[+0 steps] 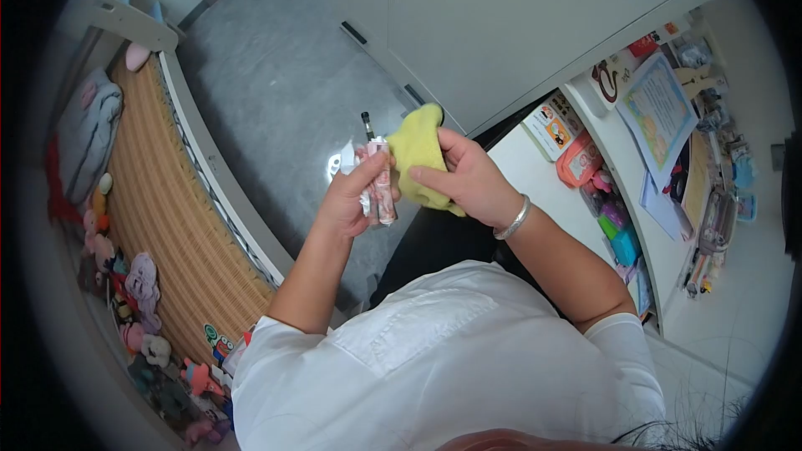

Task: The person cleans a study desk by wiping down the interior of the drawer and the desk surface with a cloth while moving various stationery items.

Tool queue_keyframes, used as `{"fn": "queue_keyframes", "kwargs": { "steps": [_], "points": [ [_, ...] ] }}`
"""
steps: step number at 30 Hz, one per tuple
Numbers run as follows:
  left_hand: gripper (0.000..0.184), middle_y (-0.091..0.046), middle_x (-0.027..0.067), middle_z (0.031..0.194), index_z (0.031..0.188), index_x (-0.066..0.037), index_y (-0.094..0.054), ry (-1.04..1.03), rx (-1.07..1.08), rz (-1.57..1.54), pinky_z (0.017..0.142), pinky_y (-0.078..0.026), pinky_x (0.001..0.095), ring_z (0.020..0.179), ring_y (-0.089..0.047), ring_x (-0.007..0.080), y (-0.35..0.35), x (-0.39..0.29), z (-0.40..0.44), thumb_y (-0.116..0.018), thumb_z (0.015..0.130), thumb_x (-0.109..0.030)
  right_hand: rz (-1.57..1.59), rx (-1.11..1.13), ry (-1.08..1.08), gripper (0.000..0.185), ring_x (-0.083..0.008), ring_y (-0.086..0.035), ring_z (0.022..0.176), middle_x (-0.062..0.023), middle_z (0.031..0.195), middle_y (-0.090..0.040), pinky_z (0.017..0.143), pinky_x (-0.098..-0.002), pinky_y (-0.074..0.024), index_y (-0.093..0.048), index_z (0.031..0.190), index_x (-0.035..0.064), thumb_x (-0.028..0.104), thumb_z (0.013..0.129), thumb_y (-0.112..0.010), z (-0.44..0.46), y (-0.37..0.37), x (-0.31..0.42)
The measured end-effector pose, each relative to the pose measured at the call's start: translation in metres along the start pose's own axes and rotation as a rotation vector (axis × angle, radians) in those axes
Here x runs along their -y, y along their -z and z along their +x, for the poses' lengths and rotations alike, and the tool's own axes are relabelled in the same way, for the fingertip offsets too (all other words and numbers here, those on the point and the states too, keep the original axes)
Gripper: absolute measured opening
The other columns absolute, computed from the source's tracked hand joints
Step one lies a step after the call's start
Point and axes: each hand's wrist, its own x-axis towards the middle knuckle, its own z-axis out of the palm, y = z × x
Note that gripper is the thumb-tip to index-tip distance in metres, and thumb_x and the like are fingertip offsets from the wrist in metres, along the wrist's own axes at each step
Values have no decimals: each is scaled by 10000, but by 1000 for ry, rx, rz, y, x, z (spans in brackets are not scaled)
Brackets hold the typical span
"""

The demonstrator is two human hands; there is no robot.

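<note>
My left hand (344, 202) is closed around a small bunch of slim items. Among them are narrow packets (381, 192) in clear and pink patterned plastic, whose contents I cannot make out. A dark-tipped, pen-like stick (367, 124) pokes out at the top of the bunch, and a white crumpled piece (345, 158) shows beside it. My right hand (472, 177), with a silver bangle at the wrist, grips a soft yellow cloth (418, 154) between thumb and fingers. The cloth hangs close against the packets; whether they touch is hard to tell.
A bed with a woven mat (180, 217) lies on the left, with plush toys (154, 349) along its edge. To the right, a white desk (618, 146) carries papers (658, 113), pouches and stationery. A grey cabinet (501, 25) stands ahead beside the grey floor (267, 58).
</note>
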Motion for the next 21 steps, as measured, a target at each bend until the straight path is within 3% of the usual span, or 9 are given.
{"fn": "queue_keyframes", "kwargs": {
  "steps": [3, 9, 12, 16, 19, 21],
  "points": [
    [257, -585, 10, 688, 974, -74, -597, -110, -109, 214, 518, -484, 263, 530, -572, 120, -4, 0, 2, -698, 902, -299, 25, -66, 81, 363, -124, -621, 1039, -64, 1127, -628, 890, -291, -509, -542, 1213, -7, 45, 888, -692, -3, 1, -8],
    [226, -588, 3, 678, 958, -57, -609, -73, -48, 536, 536, -508, 277, 545, -563, 99, -10, -27, -12, -716, 892, -245, 203, -177, 66, 284, -111, -610, 1001, -55, 1073, -618, 874, -276, -509, -543, 1173, -4, 54, 921, -660, -11, 10, -4],
    [228, -615, 13, 687, 985, -67, -616, 67, -93, 242, 537, -518, 284, 539, -587, 120, -17, -22, -14, -698, 910, -266, 480, -136, 58, 265, -102, -599, 988, -47, 1075, -616, 877, -261, -501, -554, 1177, -7, 110, 953, -633, -14, -1, 8],
    [226, -663, 31, 771, 1009, -96, -629, 200, 16, -221, 533, -532, 301, 568, -644, 163, -17, 0, -13, -629, 961, -317, 357, -196, 117, 229, -91, -590, 980, -36, 1047, -617, 869, -246, -490, -593, 1148, -11, 128, 968, -612, -12, -3, 15],
    [267, -657, 49, 801, 1050, -100, -611, 144, -40, -232, 547, -490, 337, 578, -626, 187, -9, 3, -9, -563, 991, -356, 270, -318, 207, 203, -80, -586, 926, -28, 1014, -615, 842, -236, -490, -612, 1127, -14, 76, 946, -628, -13, 6, 8],
    [251, -634, 41, 767, 992, -101, -595, 22, -69, -212, 528, -497, 315, 566, -624, 165, -11, -6, -11, -591, 979, -351, 222, -396, 306, 200, -72, -580, 880, -21, 982, -611, 819, -228, -488, -615, 1118, -14, 44, 929, -641, -21, 23, 4]
  ]
}}
